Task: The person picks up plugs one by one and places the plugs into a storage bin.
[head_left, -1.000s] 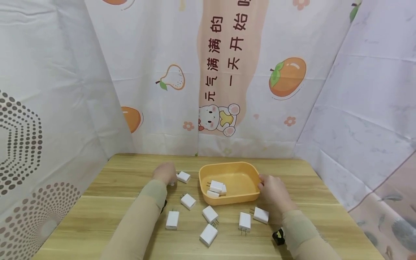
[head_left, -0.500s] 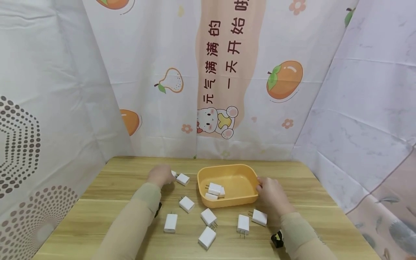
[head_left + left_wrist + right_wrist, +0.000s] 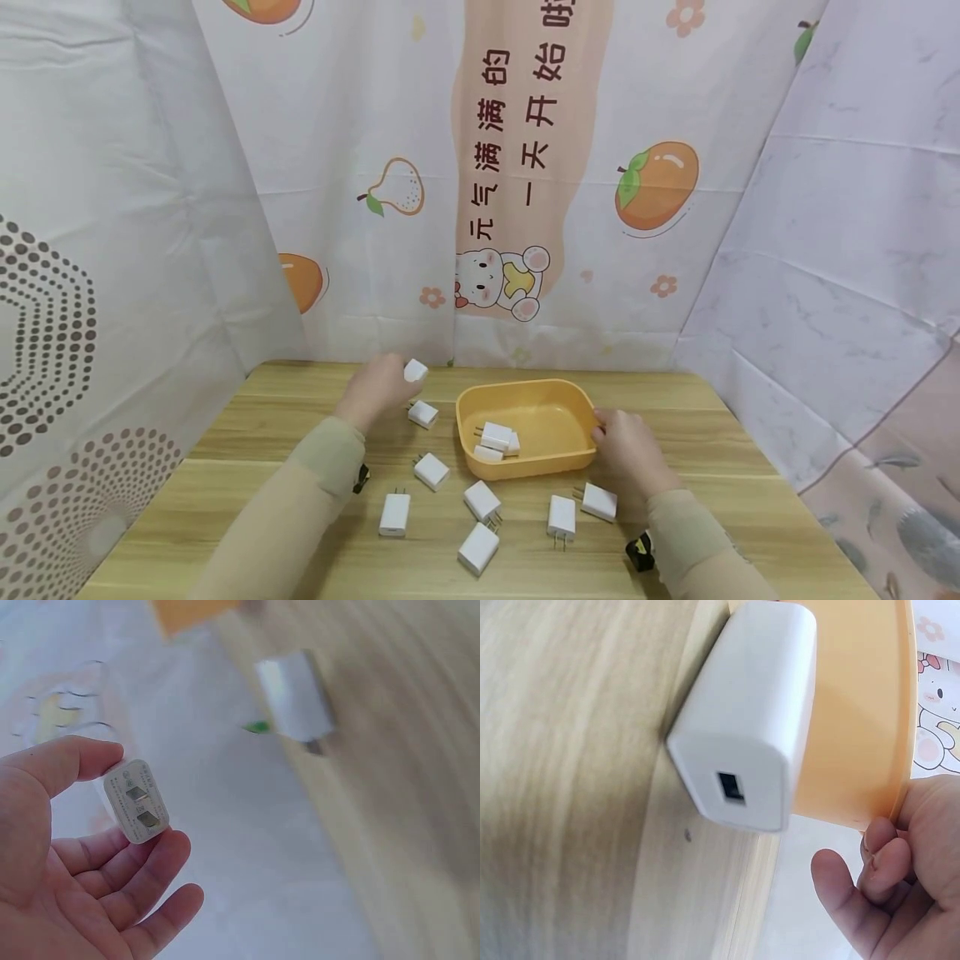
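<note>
My left hand [image 3: 377, 385] is raised above the back left of the table and pinches a white charger plug [image 3: 135, 801] between thumb and fingers. In the left wrist view its two-pronged face is turned to the camera. The same plug [image 3: 416, 372] shows at my fingertips in the head view. My right hand [image 3: 628, 440] grips the right rim of a yellow plastic bin [image 3: 536, 467]; in the right wrist view its fingers [image 3: 889, 866] pinch that edge. Several white charger plugs [image 3: 496, 435] lie inside the bin, towards its left end.
More charger plugs lie loose on the wooden table [image 3: 720, 467]: one [image 3: 423, 414] below my left hand, another [image 3: 431, 472] left of the bin, and one [image 3: 599, 502] near my right wrist, with several in front. A printed curtain [image 3: 360, 275] stands behind the table.
My left hand has picked the charger plug up off the table and lifted it, tilting it towards the right. My right hand stays on the bin's rim. The head view shifted slightly.
</note>
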Demonstrator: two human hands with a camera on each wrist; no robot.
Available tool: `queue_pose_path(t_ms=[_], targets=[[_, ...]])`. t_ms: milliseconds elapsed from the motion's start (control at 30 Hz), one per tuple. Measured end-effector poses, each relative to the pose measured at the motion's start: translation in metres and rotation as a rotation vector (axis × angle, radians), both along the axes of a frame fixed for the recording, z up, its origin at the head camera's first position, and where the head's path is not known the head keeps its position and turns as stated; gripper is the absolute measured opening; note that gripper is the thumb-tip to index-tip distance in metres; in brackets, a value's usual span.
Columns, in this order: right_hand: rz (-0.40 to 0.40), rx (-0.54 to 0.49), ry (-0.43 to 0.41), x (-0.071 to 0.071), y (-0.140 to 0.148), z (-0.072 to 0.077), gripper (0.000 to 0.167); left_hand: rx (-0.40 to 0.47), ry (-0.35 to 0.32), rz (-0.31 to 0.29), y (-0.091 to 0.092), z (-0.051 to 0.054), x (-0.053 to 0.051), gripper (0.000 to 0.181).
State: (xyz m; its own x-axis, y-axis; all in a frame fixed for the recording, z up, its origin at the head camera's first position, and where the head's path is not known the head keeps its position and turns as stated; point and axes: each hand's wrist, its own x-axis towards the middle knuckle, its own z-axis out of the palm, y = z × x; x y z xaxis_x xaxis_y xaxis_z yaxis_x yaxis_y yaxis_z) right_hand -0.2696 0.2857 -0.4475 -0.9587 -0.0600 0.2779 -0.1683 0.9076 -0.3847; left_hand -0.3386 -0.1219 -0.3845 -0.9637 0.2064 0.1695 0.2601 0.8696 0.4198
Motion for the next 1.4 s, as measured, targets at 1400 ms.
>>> queue_pose_path(t_ms=[1400], targets=[[0.005, 0.005, 0.029, -0.001, 0.001, -0.005, 0.037, -0.121, 0.010, -0.350, 0.068, 0.006, 0.034, 0.031]])
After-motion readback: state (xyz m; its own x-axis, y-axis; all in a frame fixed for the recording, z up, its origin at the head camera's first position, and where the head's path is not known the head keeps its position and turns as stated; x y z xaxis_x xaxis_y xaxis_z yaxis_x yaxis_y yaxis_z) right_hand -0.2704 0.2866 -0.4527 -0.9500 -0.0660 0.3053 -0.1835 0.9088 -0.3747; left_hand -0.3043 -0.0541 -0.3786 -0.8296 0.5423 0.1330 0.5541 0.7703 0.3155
